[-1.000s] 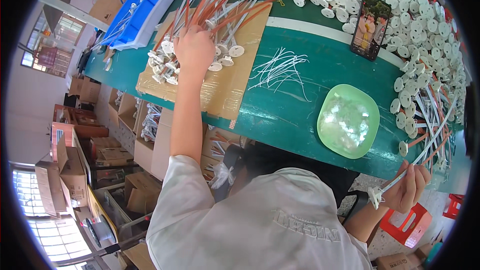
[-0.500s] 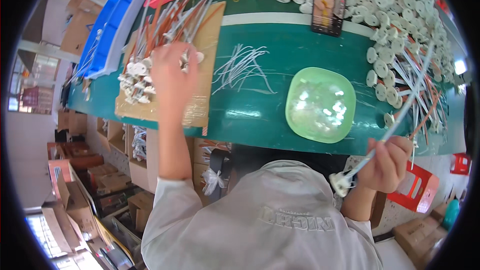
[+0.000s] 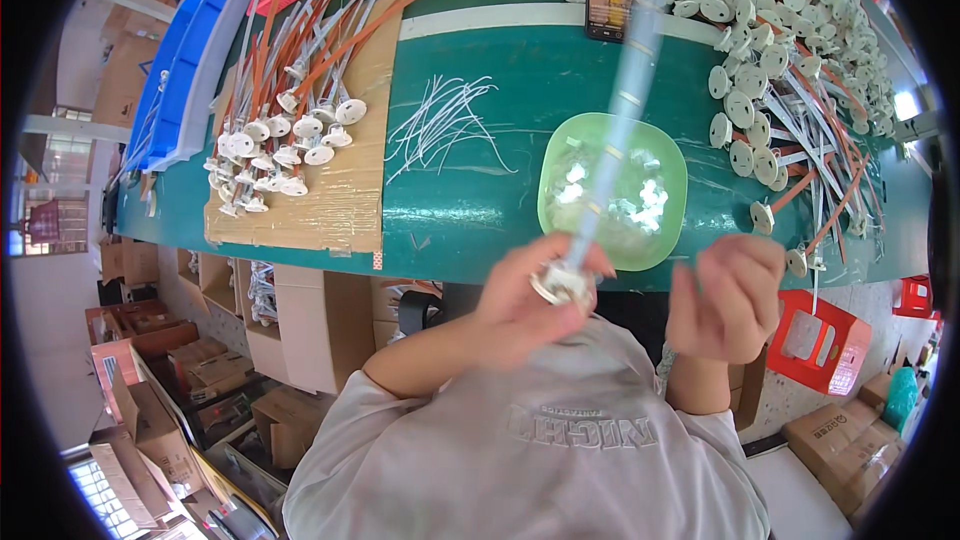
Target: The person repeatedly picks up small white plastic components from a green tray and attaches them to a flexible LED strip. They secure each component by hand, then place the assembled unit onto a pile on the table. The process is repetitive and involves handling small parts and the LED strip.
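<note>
Brown boxes [image 3: 328, 325] stand below the near edge of the green surface [image 3: 460, 225]. At that edge, the left hand [image 3: 522, 302] has its fingers around a long pale strip [image 3: 605, 172], by its white round end [image 3: 562, 285]. Its long way points from those fingers, over the green bowl [image 3: 549, 160], toward the far edge. The right hand [image 3: 728, 300] is off to the right, with a gap between. Its fingers are curled and blurry; I cannot tell if they hold anything.

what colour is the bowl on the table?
Light green; the bowl shows best in the head view, the only one.
</note>
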`<state>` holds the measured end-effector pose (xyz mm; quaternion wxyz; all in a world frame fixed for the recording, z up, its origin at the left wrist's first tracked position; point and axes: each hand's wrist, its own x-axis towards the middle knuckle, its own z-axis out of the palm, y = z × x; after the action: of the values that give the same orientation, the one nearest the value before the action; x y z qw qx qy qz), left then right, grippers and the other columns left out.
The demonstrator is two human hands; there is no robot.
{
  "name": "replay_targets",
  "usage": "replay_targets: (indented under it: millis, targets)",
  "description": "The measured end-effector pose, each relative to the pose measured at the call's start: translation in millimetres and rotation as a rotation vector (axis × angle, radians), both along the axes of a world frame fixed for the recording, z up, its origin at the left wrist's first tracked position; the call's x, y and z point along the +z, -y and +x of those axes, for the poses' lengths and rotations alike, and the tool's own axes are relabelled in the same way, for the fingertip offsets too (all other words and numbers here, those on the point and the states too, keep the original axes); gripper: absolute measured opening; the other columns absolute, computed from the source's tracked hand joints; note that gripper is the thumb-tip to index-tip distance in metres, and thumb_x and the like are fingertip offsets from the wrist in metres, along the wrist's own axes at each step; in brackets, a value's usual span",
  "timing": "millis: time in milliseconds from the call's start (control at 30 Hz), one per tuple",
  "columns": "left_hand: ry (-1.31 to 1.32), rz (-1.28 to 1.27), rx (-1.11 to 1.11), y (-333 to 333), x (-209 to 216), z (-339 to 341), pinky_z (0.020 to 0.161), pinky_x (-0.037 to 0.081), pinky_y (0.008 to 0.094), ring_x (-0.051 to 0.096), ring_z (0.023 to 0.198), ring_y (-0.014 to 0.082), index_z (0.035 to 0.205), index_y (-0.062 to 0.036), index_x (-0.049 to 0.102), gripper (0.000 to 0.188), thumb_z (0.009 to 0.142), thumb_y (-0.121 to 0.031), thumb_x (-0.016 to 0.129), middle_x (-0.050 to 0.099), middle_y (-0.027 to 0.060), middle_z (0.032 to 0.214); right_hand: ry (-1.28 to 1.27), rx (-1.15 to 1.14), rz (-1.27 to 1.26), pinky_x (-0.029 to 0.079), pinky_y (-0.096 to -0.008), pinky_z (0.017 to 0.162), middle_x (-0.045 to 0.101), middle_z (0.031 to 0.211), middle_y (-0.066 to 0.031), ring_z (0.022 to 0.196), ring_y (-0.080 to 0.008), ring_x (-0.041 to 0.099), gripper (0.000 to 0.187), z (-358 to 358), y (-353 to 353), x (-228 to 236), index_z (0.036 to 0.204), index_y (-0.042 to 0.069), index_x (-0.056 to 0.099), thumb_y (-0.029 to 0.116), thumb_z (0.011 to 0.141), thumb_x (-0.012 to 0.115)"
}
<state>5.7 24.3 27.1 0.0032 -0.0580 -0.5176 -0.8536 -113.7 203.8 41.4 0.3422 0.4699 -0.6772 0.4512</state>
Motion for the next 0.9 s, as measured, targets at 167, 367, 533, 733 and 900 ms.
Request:
replay_targets:
  millis: [167, 367, 533, 733, 900]
  targets:
    - [0.030, -0.060, 0.077, -2.0, -2.4, 0.2, 0.077, 0.048, 0.0283, 0.059, 0.088, 0.0143, 0.132, 0.0037, 0.039, 0.067, 0.097, -0.053, 0.048, 0.059, 0.0093, 0.102, 0.054, 0.347, 0.064, 0.051, -0.0288, 0.058, 0.068, 0.093, -0.0091, 0.081, -0.0242, 0.066, 0.030, 18.0, 30.0, -9.8, 0.094, 0.004, 0.072, 0.003, 0.065, 0.073]
    - [0.092, -0.011, 0.089, -15.3, -11.5, 8.2, 0.085, 0.047, 0.0300, 0.056, 0.100, 0.0150, 0.135, 0.0048, 0.034, 0.073, 0.099, -0.059, 0.033, 0.055, 0.0130, 0.115, 0.075, 0.362, -0.014, 0.053, -0.0281, 0.054, 0.067, 0.090, -0.0096, 0.079, -0.0233, 0.069, 0.028, 14.6, 34.6, -15.8, 0.093, 0.001, 0.071, 0.004, 0.065, 0.074]
    - [-0.014, -0.222, 0.237, -14.0, -18.9, 5.8, 0.086, 0.044, 0.0282, 0.055, 0.098, 0.0142, 0.135, 0.0054, 0.035, 0.064, 0.102, -0.050, 0.032, 0.056, 0.0119, 0.114, 0.079, 0.246, -0.019, 0.057, -0.0299, 0.055, 0.066, 0.087, -0.0095, 0.075, -0.0225, 0.069, 0.029, 18.6, 45.6, -19.3, 0.090, -0.002, 0.070, 0.004, 0.063, 0.078]
    - [0.102, -0.067, 0.246, -12.6, -7.9, 4.3, 0.089, 0.042, 0.0328, 0.054, 0.102, 0.0186, 0.131, 0.0052, 0.035, 0.058, 0.102, -0.045, 0.030, 0.053, 0.0161, 0.115, 0.038, 0.234, -0.005, 0.058, -0.0297, 0.057, 0.067, 0.088, -0.0103, 0.074, -0.0226, 0.069, 0.027, 15.0, 52.0, -21.7, 0.090, -0.004, 0.070, 0.001, 0.064, 0.075]
    - [0.003, -0.130, 0.254, -11.2, -16.9, 8.9, 0.091, 0.041, 0.0330, 0.052, 0.105, 0.0190, 0.129, 0.0046, 0.036, 0.056, 0.103, -0.044, 0.032, 0.052, 0.0165, 0.116, 0.022, 0.315, 0.048, 0.057, -0.0287, 0.057, 0.068, 0.088, -0.0106, 0.073, -0.0227, 0.069, 0.028, 11.3, 43.3, -13.7, 0.090, -0.004, 0.071, 0.000, 0.062, 0.070]
